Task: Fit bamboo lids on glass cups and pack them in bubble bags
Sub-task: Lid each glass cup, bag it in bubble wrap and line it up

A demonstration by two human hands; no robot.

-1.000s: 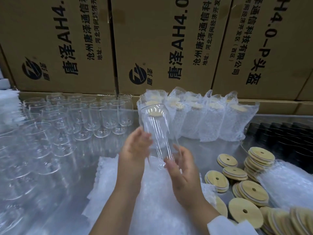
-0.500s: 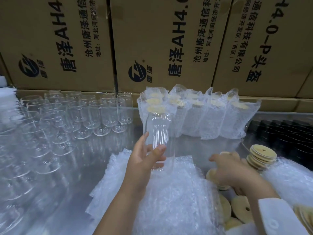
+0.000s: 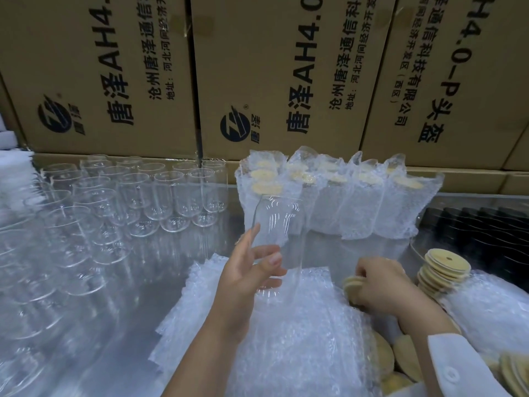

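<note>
The back of the bench is walled off by printed cardboard cartons [image 3: 272,81]. In front of them, at the left, rows of empty glasses [image 3: 160,196] are stood upright, and at the centre a row of packed cups [image 3: 343,202], already lidded and sleeved in bubble wrap, is lined up against the cartons. A loose pile of flat bubble bags [image 3: 300,339] is spread nearest the person. Above that pile one glass cup [image 3: 279,233] is held upright and unlidded by the left hand [image 3: 246,279], with thumb and fingers wrapped round its lower wall. The right hand [image 3: 383,285] is placed among the loose lids at the right, its fingers curled onto a bamboo lid [image 3: 352,285], just beside a leaning stack of lids [image 3: 443,267]. The cup is judged light, rigid, slippery and breakable, so it is best taken round the body, not by the thin rim. The lid is judged light and stiff, best pinched by its edge and pressed squarely into the mouth.
</note>
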